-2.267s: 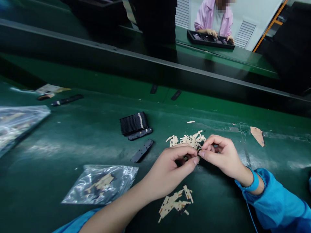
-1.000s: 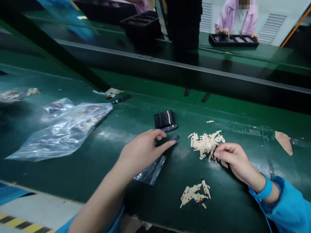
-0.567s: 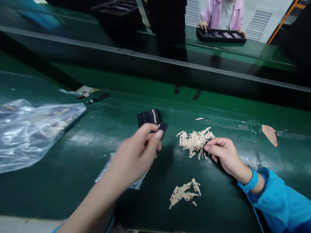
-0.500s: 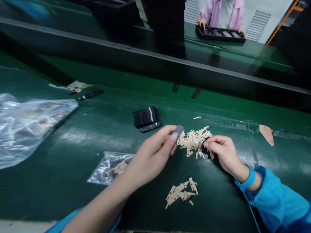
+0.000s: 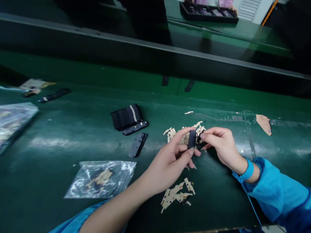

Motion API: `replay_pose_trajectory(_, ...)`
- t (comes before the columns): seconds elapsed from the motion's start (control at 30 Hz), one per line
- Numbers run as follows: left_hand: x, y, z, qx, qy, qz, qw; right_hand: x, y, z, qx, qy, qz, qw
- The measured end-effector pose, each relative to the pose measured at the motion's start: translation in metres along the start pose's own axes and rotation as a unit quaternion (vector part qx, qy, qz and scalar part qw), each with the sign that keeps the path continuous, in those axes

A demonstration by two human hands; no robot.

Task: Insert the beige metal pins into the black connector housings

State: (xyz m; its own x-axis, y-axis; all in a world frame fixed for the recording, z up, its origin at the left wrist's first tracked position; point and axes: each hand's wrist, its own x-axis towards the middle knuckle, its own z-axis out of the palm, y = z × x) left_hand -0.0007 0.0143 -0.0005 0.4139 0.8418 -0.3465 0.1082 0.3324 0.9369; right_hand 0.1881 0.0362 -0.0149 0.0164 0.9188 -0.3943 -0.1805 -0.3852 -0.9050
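Note:
My left hand (image 5: pixel 173 157) is closed on a flat, dark rectangular plate (image 5: pixel 191 139), gripped between thumb and fingers. Close on its right, my right hand (image 5: pixel 220 142) pinches at a small dark piece by the plate's edge; its exact shape is too small to make out. Behind and below both hands lies a loose pile of small cream-coloured strips (image 5: pixel 171 133), partly hidden by my fingers. Nearer to me is a second group of cream strips (image 5: pixel 173 195) with dark and orange spots.
Left of my hands lie dark plates (image 5: pixel 137 145) and a row of stacked black parts (image 5: pixel 127 117). A clear plastic bag (image 5: pixel 102 179) holds cream pieces, and a larger bag (image 5: pixel 14 121) lies farther left. A brown scrap (image 5: pixel 263 124) sits at right. Across the bench stands a black tray (image 5: pixel 209 13).
My left hand has brought the dark plate right, against the fingers of my right hand, and turned its face toward me. The view has shifted, and the dark plates left of my hand now show.

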Motion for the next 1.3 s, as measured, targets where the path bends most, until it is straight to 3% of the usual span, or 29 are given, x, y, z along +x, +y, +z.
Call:
replay_pose_trajectory(0.87,-0.0033,-0.0027,0.0008,0.098,0.0,0.037,0.995,-0.0042,-0.002,0.0027,-0.023,-0.025,-0.008,0.999)
replay_pose_trajectory(1.3,-0.0064,0.0003,0.0013,0.059,-0.009,0.029,0.998,-0.0041,-0.0018,0.002,-0.039,-0.034,-0.011,0.999)
